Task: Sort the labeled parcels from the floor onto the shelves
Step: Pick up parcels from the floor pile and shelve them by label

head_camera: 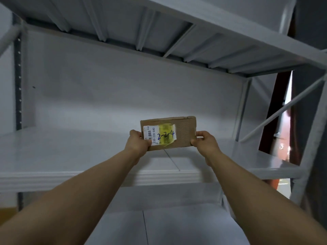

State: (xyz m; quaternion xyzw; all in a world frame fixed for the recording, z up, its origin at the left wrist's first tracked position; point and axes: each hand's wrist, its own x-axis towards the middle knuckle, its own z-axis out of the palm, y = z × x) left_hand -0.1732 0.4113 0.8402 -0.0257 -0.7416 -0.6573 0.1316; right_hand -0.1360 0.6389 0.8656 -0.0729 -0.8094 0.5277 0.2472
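Now the placing step looks to be in hand: the person holds one parcel (168, 133) out at arm's length over the white shelf (70, 152), its labelled face turned toward the camera. The left hand (138, 141) grips the parcel's left end, fingers wrapped over the edge of the label (160, 135), and the right hand (203, 140) pinches the right end; both are closed on the box. Whether its lower edge already touches the shelf board cannot be told. The next move probably calls for lowering it onto the board, checking the code against the shelf position, then letting go with both hands. The parcel is a flat brown cardboard box, ribbed on its right part, with a white barcode sticker, a yellow patch of tape and "2-2-4" handwritten in blue. The shelf around it is bare.
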